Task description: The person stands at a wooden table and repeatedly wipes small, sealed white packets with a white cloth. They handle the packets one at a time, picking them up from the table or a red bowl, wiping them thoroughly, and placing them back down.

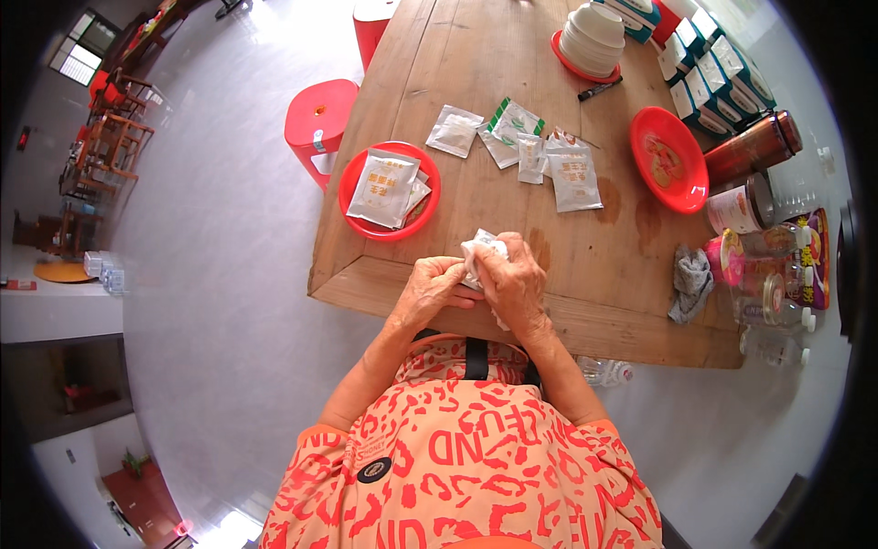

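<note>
Patterned shirt (466, 448), tissue (481, 245) between both hands (430, 286) (517, 284)

On the left, we make out orange characters on a silver sachet (382, 188) in the red bowl (389, 233). Farther right, similar orange characters mark another silver sachet (575, 179). Nearest us, red capital letters cover the peach shirt (430, 499); on the right, lettering marks a purple packet (819, 274).

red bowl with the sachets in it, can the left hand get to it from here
Likely yes: the red bowl sits just beyond the left hand, with only bare tabletop between. Its fingers are busy at a white crumpled piece, though.
</note>
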